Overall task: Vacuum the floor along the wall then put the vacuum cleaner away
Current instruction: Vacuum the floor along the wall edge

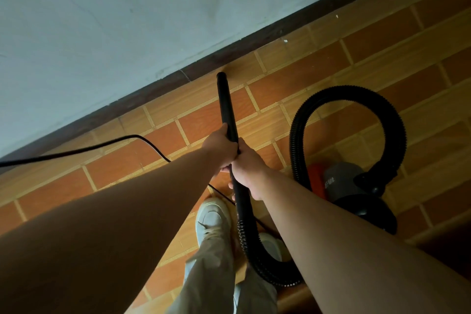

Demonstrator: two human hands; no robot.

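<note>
- Left grip (221, 146) and right grip (246, 167) both clasp the black wand (225, 104), left ahead of right.
- Wand tip sits at the floor's (318, 79) edge, just beside the skirting (158, 89).
- Vacuum cleaner (341, 183) stands on the floor, right of the grips.

Only one view is given, taken from the head; it is aimed steeply down at the floor (382, 41) and forward to the wall (102, 20); the shoe (212, 219) is seen directly below, close by.
</note>
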